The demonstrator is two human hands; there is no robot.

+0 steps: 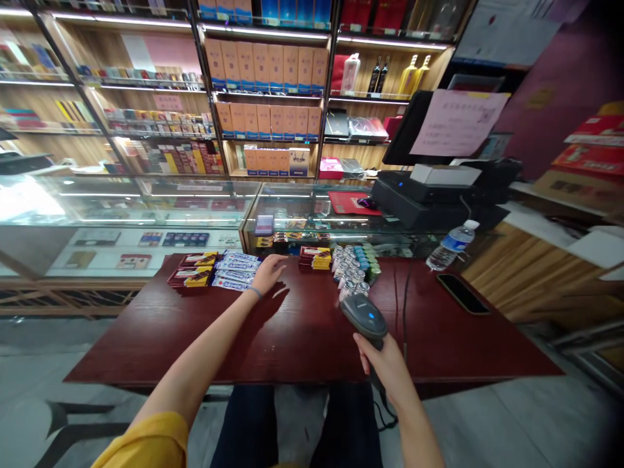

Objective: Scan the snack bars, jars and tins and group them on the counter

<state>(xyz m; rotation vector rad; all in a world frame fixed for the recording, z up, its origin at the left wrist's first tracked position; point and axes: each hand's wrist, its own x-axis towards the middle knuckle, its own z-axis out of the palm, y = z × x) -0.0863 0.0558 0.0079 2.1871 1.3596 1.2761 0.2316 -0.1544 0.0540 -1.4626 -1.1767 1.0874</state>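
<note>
**Scanner up, other hand on the snack packs**

The right hand [385, 364] is closed around the grip of a black barcode scanner [365, 316], lifted above the dark red worktop [302, 338] with its head aimed toward the far side. The left hand [270, 271] reaches to the far left part of the worktop, fingers loosely spread and resting at the edge of a row of blue-and-white packs [234, 270]; it seems to grasp nothing, though the fingertips are hard to read. Red-and-yellow packs [195, 268] lie just left of those. A cluster of small bottles [353, 268] stands just beyond the scanner. The risk I see: the scanner's cable [402, 305] trails across the worktop near the bottles, and a swing of the scanner could knock them over
</note>
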